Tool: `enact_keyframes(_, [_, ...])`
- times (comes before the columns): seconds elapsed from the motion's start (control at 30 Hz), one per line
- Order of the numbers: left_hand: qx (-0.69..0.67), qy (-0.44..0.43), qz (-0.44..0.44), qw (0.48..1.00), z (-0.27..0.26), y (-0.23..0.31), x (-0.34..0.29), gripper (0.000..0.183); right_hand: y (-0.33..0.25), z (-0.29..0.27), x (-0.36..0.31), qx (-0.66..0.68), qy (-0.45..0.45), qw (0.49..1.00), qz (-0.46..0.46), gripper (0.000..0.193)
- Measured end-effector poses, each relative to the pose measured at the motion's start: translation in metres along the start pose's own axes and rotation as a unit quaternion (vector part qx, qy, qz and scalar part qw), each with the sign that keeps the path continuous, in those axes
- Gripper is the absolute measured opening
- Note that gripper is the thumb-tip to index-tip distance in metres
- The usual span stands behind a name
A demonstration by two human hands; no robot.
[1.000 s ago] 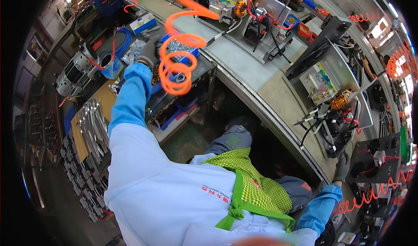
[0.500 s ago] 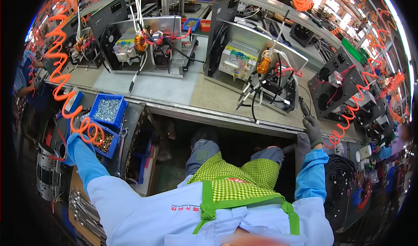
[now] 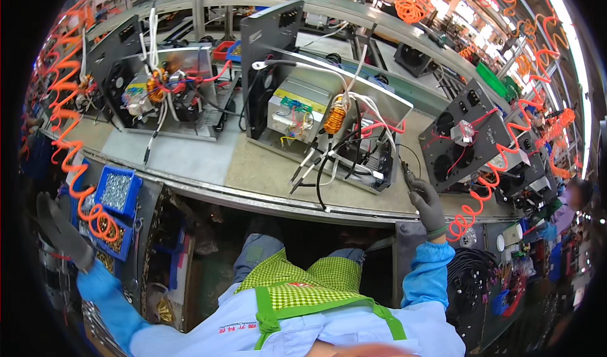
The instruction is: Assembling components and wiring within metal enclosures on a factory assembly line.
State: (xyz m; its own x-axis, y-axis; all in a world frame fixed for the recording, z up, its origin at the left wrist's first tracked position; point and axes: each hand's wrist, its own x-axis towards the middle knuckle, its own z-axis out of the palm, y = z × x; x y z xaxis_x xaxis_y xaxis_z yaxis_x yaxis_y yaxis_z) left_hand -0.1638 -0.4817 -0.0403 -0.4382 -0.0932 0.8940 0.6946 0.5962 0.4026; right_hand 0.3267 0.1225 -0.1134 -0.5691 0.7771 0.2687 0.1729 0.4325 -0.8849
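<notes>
My left hand, in a dark grey glove, is beside the blue parts bins with its fingers stretched out and nothing visible in it. Closest to it are a bin of brass-coloured fasteners and a bin of silver screws. At the bench's front edge my right hand, gloved too, is closed around a slim dark hand tool whose exact kind I cannot make out. Left of that tool stands an open machine chassis with a copper coil and loose black and white cables.
Another open chassis stands farther left, and a dark panel with fans stands to the right. Orange coiled air hoses hang at both sides. A wrench lies beside the bins. Bundled black cable sits at lower right.
My left hand has come away from the blue bins, out to the left, with its fingers now extended. My right hand keeps the tool. The whole view has shifted, so the bench appears farther left.
</notes>
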Motion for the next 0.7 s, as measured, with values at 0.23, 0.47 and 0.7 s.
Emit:
enact_keyframes(0.23, [-0.362,-0.546,0.017,0.756,0.166,0.25,-0.065,0.026,-0.037,0.075,0.056,-0.063,-0.148,0.987,0.007,0.037])
enact_keyframes(0.47, [-0.434,-0.551,-0.063,0.71,0.342,0.341,-0.111,0.022,-0.112,0.075,0.017,-0.084,-0.175,0.97,0.149,0.04])
enact_keyframes(0.7, [-0.495,-0.653,0.181,0.545,0.428,0.423,-0.042,0.034,-0.17,0.084,-0.044,0.006,-0.066,0.962,0.265,0.038])
